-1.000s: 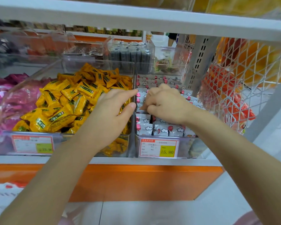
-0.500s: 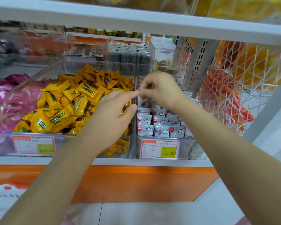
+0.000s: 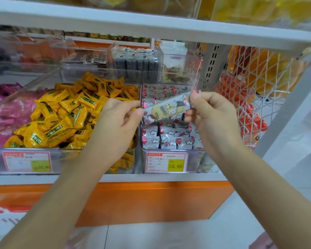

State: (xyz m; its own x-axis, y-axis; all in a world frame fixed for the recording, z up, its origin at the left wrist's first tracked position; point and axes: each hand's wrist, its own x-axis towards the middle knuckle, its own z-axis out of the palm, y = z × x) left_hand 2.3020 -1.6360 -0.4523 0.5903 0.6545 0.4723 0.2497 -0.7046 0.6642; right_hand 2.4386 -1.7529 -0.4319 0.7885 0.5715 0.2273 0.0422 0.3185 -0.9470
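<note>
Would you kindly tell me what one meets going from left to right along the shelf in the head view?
From the left: pink packets → yellow packets → left hand → packet pinched at its ends by both hands → right hand → wire basket.

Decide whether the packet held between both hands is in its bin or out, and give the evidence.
Out. The left hand and right hand pinch the packet by its ends, tilted, above the clear bin.
</note>
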